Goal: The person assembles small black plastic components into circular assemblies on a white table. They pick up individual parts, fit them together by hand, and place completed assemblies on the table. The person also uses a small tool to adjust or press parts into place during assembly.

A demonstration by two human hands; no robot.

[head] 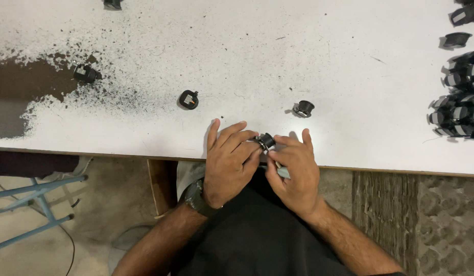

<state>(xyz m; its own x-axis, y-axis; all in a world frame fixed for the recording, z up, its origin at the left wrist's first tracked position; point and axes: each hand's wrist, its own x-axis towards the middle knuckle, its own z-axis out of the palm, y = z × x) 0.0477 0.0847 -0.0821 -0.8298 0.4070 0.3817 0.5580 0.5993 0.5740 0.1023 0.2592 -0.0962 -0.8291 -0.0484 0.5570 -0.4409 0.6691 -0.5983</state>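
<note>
Small black part [266,140]: pinched between left hand [228,163] and right hand [294,171] fingertips, at bench [349,61] edge, both grips closed on it.

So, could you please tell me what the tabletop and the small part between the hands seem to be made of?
The tabletop looks like white-coated board: the coating is worn to dark brown at left. The small part, held by the left hand and right hand, looks like matte black plastic, probably with metal bits.
</note>
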